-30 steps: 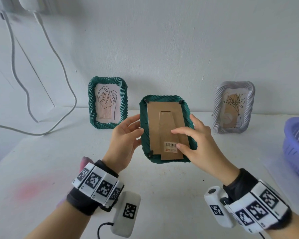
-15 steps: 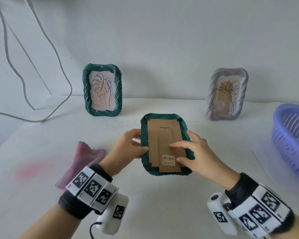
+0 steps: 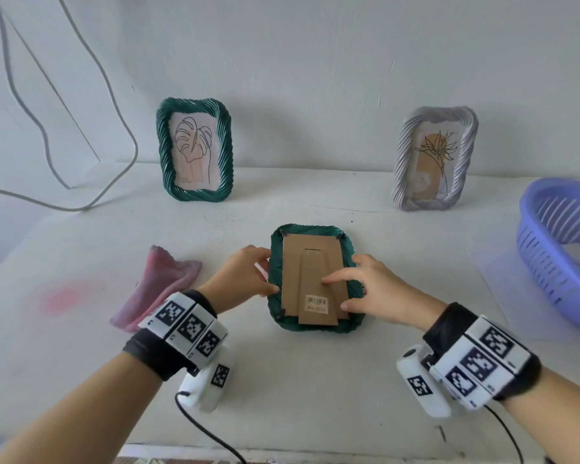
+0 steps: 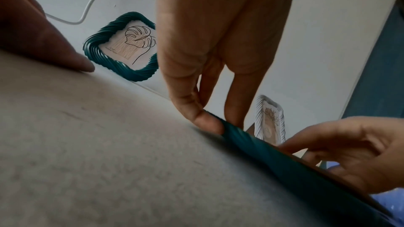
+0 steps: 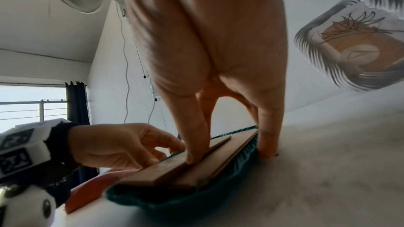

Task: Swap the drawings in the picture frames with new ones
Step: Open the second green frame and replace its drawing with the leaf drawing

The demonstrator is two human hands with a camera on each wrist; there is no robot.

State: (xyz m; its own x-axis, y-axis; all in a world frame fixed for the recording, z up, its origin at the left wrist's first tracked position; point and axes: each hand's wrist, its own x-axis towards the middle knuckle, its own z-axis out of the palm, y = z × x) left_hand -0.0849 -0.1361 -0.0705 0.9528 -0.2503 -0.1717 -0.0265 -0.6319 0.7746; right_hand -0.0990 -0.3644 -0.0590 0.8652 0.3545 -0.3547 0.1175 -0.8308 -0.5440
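Observation:
A dark green picture frame [image 3: 315,328] lies face down on the white table, its cardboard back [image 3: 293,269] and folded stand [image 3: 315,296] facing up. My left hand [image 3: 267,275] touches the frame's left rim with its fingertips [image 4: 210,123], the thumb beside the rim. My right hand [image 3: 339,293] rests on the right side; its index finger [image 5: 194,158] presses on the stand and another finger reaches past the right rim to the table. The drawing inside is hidden. Two more frames stand at the wall: a green one [image 3: 194,149] with a leaf drawing and a pale one [image 3: 434,159] with a flower drawing.
A crumpled pink cloth [image 3: 158,289] lies left of my left hand. A purple slotted basket [image 3: 563,249] sits at the right edge of the table. A grey cable [image 3: 128,135] loops down the wall at the left. The table's front edge runs just below my wrists.
The green frame, held up in the air between both hands a second ago, has come down and now lies flat on the table. Both hands lowered with it.

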